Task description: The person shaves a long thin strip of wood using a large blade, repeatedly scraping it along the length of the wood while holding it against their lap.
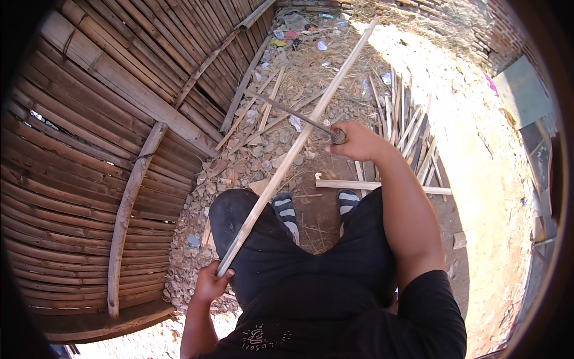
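Observation:
A long, pale strip of split bamboo or wood (280,173) slants from my left thigh up to the far end of the ground. Its near end is gripped by my left hand (212,282), with the thumb along the edge. My right hand (357,141) is closed round the handle of a long, narrow-bladed knife (288,110). The blade crosses the strip beyond my knees and points to the far left. Whether its edge touches the strip, I cannot tell. The strip rests over my left thigh.
At left rises a bamboo slat wall (89,197) with a pole (134,209) against it. Several thin strips (412,128) lie piled at right, and a short pale piece (382,186) lies before my feet. Rubble and litter (299,30) cover the ground; a brick wall (508,24) stands far right.

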A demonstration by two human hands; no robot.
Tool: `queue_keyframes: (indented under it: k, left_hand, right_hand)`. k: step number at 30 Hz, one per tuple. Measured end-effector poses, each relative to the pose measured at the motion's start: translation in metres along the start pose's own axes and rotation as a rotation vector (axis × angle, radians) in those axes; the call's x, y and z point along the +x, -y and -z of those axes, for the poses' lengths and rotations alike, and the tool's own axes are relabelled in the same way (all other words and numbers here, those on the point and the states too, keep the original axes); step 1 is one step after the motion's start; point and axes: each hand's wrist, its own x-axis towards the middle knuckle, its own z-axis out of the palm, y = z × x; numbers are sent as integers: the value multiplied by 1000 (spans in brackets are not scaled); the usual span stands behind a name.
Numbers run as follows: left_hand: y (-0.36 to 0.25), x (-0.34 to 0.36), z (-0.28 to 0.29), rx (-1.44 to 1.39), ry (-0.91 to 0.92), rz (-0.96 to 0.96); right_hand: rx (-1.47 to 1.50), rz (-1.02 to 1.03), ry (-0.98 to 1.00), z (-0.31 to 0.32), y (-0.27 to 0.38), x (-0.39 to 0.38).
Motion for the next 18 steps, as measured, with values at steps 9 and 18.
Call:
queue_keyframes:
  k: [9,18]
  left_hand:
    - [-2,-4,5,43,1,25]
    - [-3,0,5,-60,51,31]
  right_hand:
    - [-185,225,513,-33,70,-8]
    - [160,-121,-119,-6,-17,4]
